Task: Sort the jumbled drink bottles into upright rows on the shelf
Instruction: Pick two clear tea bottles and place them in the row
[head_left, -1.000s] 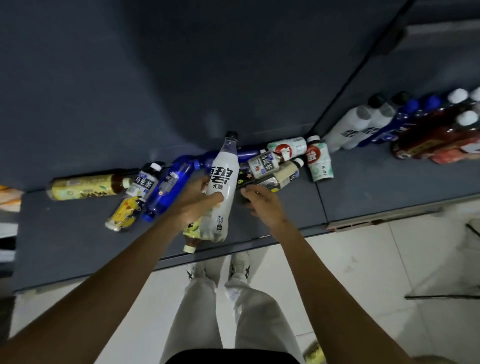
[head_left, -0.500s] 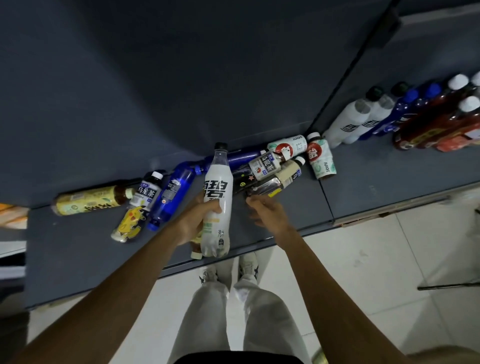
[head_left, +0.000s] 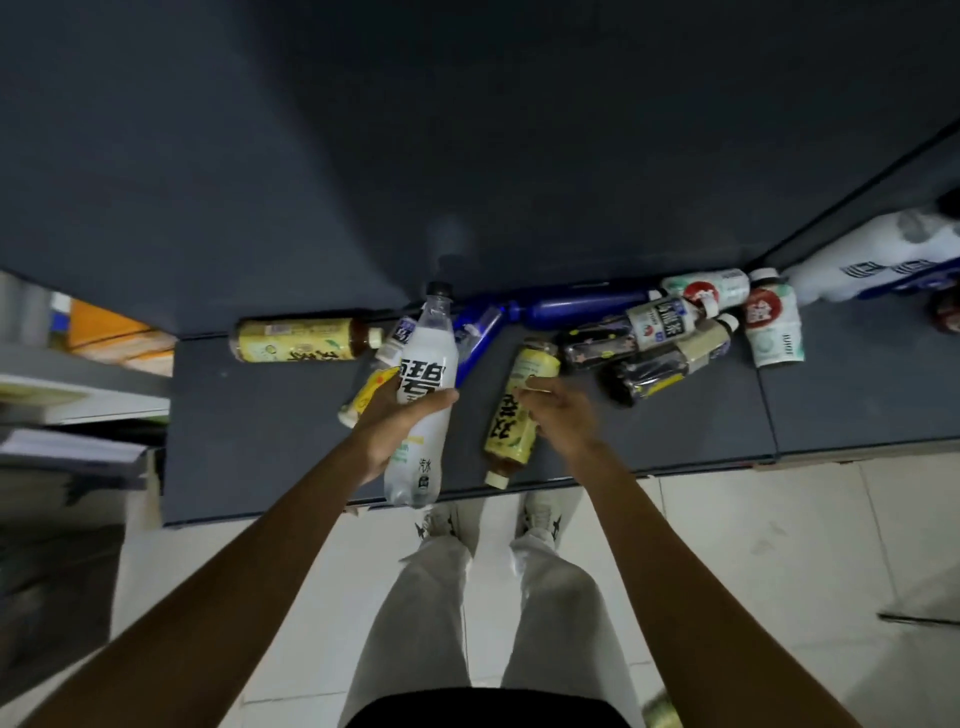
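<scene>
- A dark grey flat back wall (head_left: 467, 130) stands behind the low shelf.
- The floor has big pale square tiles (head_left: 779, 545) with thin lines between them.
- At the left sits a blurry white and orange stack (head_left: 98, 364).
- The light is dim.

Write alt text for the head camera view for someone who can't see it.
A person's left hand holds a clear white-label bottle while the right hand grips a yellow tea bottle above a dark shelf with jumbled bottles lying flat.

Bottle pile (head_left: 649, 338) lies at the shelf (head_left: 270, 467) back; one bottle (head_left: 511, 421) lies nearer front.
</scene>
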